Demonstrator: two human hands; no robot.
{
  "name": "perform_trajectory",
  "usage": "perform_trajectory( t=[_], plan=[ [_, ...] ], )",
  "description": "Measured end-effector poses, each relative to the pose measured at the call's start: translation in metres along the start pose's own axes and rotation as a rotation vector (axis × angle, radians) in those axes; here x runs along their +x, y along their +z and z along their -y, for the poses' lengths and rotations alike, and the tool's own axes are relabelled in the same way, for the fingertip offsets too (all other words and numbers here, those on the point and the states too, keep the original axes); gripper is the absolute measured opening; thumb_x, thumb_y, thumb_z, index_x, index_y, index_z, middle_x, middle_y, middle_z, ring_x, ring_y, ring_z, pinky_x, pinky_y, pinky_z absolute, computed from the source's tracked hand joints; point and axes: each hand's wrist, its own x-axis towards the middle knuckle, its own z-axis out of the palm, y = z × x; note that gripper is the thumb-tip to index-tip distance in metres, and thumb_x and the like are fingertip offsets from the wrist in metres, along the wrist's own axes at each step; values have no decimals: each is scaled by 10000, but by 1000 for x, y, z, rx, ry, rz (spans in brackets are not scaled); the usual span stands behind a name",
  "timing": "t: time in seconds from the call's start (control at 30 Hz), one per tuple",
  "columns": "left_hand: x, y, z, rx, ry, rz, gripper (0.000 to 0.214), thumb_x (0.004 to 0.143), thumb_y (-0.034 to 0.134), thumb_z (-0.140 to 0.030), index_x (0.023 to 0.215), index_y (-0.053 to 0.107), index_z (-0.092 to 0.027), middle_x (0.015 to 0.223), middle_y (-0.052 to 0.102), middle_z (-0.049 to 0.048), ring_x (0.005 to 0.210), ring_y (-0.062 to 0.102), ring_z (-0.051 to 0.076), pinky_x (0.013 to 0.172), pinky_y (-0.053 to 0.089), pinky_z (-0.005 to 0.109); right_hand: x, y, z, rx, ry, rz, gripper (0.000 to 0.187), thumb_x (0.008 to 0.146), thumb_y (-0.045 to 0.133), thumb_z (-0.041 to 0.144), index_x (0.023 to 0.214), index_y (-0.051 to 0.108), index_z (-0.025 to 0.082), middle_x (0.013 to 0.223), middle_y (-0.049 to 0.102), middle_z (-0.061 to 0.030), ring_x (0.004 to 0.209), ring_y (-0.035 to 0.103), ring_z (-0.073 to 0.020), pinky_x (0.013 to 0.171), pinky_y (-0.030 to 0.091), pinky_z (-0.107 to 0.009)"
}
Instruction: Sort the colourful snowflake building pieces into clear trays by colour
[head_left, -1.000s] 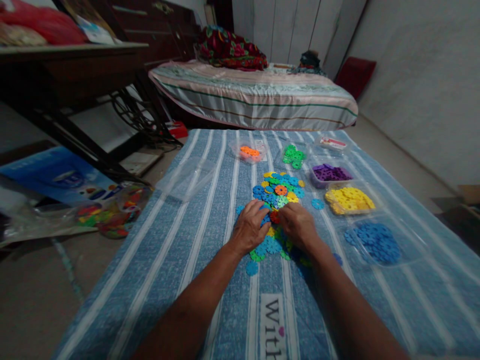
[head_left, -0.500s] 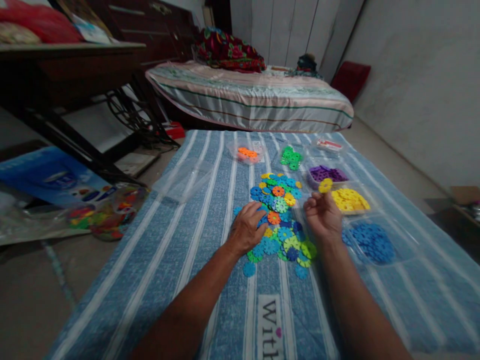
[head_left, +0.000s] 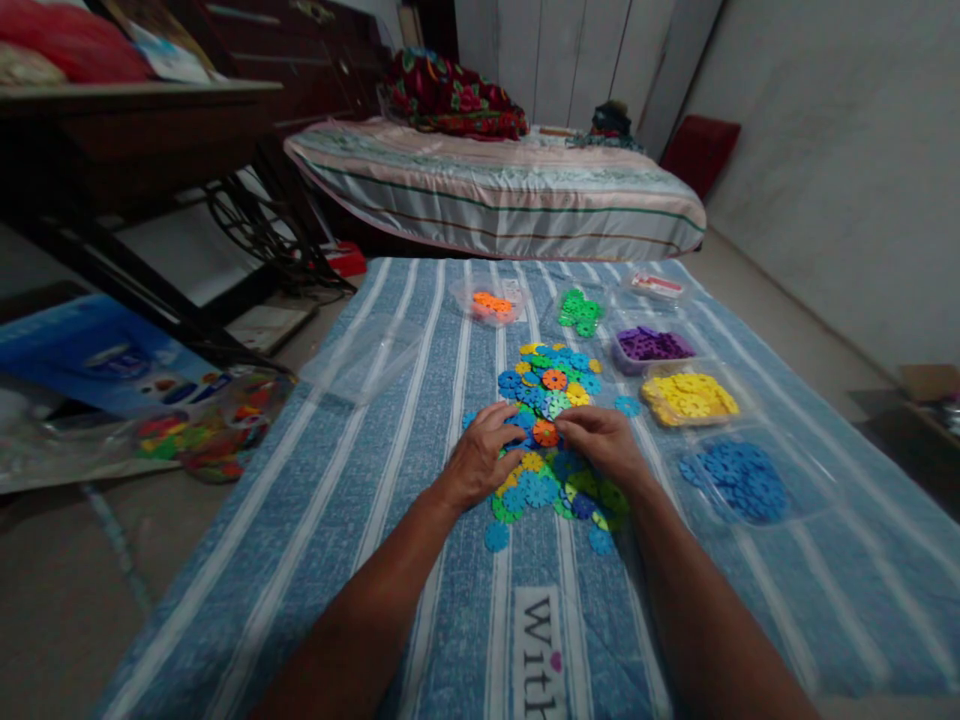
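Note:
A heap of coloured snowflake discs lies on a blue striped cloth. My left hand rests on the heap's near left side, fingers curled loosely over the discs. Beside it, my right hand lies on the heap with its fingertips pinching at an orange disc. To the right stand clear containers of yellow discs, purple discs and blue discs. Further back are green discs and orange discs.
An empty clear lid lies at the cloth's left side. A plastic bag of mixed pieces sits on the floor to the left, near a dark table. A low bed stands behind the cloth.
My right hand, which had lifted a yellow disc toward the yellow container, has come back down onto the heap without it. My left hand stayed on the heap.

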Motion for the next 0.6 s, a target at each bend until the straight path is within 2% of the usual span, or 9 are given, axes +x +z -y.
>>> perform_trajectory(
  t=[0.17, 0.27, 0.37, 0.47, 0.6],
  plan=[
    [0, 1, 1, -19, -17, -4, 148, 813, 589, -136, 919, 679, -189, 1206, 620, 110, 1228, 505, 266, 1053, 416, 494, -5, 10, 3, -546, -123, 313, 190, 848, 568, 288, 902, 741, 230, 773, 731, -11, 663, 630, -156, 591, 384, -248],
    [1, 1, 1, -27, -46, -2, 139, 810, 585, -124, 895, 674, -187, 1216, 613, 111, 1234, 500, 257, 1059, 412, 479, -6, 13, 15, -808, -96, 429, 227, 877, 552, 330, 1005, 720, 248, 849, 746, -31, 751, 657, -175, 611, 361, -246],
    [1, -4, 2, -46, -70, 21, 98, 796, 599, -130, 841, 664, -187, 1238, 599, 107, 1253, 484, 255, 1078, 390, 474, -7, 15, 28, -993, -64, 489, 259, 886, 545, 402, 1006, 710, 243, 845, 744, -52, 773, 662, -196, 595, 327, -254],
    [2, -13, 1, -69, -89, 74, 25, 764, 651, -159, 779, 658, -178, 1290, 567, 115, 1295, 442, 271, 1110, 346, 470, -7, 15, 32, -1043, -62, 506, 257, 895, 527, 407, 959, 713, 240, 832, 738, -60, 756, 655, -196, 576, 297, -261],
    [3, -23, -1, -93, -127, 218, 115, 693, 739, -206, 785, 679, -171, 1395, 483, 127, 1370, 336, 323, 1131, 303, 479, -6, 13, 22, -881, -30, 427, 189, 836, 605, 365, 911, 716, 232, 765, 712, -29, 687, 615, -166, 562, 286, -253]
  ],
)
